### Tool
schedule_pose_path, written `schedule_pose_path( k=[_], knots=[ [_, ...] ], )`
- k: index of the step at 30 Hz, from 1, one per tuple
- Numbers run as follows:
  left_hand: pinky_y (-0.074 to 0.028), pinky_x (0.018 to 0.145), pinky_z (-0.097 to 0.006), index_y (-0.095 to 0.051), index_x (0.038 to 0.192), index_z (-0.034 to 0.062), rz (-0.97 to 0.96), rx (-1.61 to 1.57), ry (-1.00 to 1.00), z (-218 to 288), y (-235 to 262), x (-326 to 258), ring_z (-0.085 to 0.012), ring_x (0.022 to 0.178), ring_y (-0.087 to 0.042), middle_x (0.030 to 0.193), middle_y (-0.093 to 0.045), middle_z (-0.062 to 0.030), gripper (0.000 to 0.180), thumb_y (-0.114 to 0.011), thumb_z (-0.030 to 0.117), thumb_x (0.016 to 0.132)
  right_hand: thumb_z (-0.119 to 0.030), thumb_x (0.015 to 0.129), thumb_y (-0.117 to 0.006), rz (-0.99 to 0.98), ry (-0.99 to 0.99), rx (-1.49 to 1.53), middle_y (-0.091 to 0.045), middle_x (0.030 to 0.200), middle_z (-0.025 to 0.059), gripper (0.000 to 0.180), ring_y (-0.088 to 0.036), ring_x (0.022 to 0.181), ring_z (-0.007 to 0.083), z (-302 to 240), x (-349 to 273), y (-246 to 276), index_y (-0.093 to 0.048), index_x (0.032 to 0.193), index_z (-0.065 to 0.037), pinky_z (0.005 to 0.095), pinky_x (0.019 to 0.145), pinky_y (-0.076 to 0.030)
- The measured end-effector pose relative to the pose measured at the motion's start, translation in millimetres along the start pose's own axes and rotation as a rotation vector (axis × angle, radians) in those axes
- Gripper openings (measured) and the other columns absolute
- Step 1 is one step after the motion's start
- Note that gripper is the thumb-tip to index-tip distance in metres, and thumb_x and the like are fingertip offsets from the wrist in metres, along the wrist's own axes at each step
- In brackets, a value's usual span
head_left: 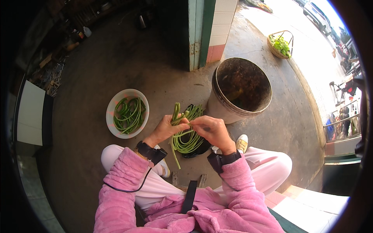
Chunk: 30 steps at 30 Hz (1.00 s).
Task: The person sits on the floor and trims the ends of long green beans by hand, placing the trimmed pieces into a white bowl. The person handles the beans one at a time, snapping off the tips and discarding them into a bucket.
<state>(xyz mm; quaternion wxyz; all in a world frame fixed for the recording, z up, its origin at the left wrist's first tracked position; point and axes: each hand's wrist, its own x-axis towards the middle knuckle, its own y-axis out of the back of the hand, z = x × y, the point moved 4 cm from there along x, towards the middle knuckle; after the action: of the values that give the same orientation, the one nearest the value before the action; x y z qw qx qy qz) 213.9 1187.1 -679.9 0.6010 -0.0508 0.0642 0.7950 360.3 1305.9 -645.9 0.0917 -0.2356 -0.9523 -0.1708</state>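
Note:
My left hand [169, 127] is closed round a few green long beans [176, 110], whose ends stick up past the fingers. Close against its thumb, my right hand [210, 129] pinches with thumb and fingertips at a bean; the exact spot is partly hidden by the fingers. Below both hands, a looped bundle of long beans [186, 144] rests on a black plastic bag [201, 149] on the floor. To the left stands a white bowl [111, 123] with long bean pieces [132, 116] lying in it.
A large, dirty pale bucket [221, 105] with brown scraps inside stands just beyond my right hand. Farther off, a wicker basket [275, 50] holds leafy greens. A green door frame [203, 35] rises ahead. My shoes [242, 143] flank the bundle.

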Motion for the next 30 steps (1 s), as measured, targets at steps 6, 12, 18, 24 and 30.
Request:
schedule_pose_path(
  k=[6,12,18,24,30],
  knots=[
    [-0.039,0.056,-0.019,-0.068,0.095,0.0049,0.029,-0.171,-0.047,-13,-4,3,-0.0018,0.063,-0.049,0.07,-0.057,0.0047,0.012,-0.064,0.016,0.094,-0.006,0.091,-0.064,0.17,-0.239,0.696,-0.068,0.083,0.0055,0.011,-0.065,0.073,0.0118,36,-3,-28,-0.066,0.098,0.003,0.0234,0.068,-0.053],
    [-0.045,0.056,-0.027,-0.066,0.099,0.0054,0.107,0.162,-0.221,-11,2,5,-0.0101,0.062,-0.057,0.071,-0.064,-0.0046,0.012,-0.065,0.014,0.091,-0.005,0.09,-0.063,0.233,-0.399,0.965,-0.069,0.09,0.0078,0.013,-0.064,0.076,0.0104,52,-4,-43,-0.065,0.1,0.003,0.0236,0.07,-0.053],
    [-0.049,0.064,-0.036,-0.062,0.103,0.0033,0.075,0.524,-0.343,0,10,6,-0.0377,0.077,-0.065,0.083,-0.065,-0.0191,0.02,-0.065,0.006,0.083,-0.003,0.088,-0.064,0.073,-0.174,0.062,-0.069,0.078,0.0054,0.015,-0.064,0.073,0.0069,28,0,-15,-0.067,0.102,0.002,0.0226,0.068,-0.052],
    [-0.046,0.06,-0.028,-0.063,0.1,0.0046,0.042,0.399,-0.355,8,0,8,-0.012,0.064,-0.056,0.074,-0.063,-0.0048,0.019,-0.06,-0.003,0.083,-0.005,0.089,-0.064,0.214,-0.225,0.453,-0.068,0.083,0.005,0.01,-0.065,0.071,0.0102,39,-1,-25,-0.065,0.096,0.003,0.0239,0.066,-0.053],
    [-0.05,0.061,-0.03,-0.061,0.105,0.0068,0.143,0.35,-0.376,6,-8,14,-0.0216,0.065,-0.065,0.076,-0.065,-0.0115,0.022,-0.064,0.0,0.084,-0.008,0.093,-0.06,0.366,-0.5,1.318,-0.066,0.087,0.0067,0.012,-0.064,0.071,0.01,62,-6,-45,-0.062,0.099,0.002,0.0226,0.069,-0.056]
  ],
)
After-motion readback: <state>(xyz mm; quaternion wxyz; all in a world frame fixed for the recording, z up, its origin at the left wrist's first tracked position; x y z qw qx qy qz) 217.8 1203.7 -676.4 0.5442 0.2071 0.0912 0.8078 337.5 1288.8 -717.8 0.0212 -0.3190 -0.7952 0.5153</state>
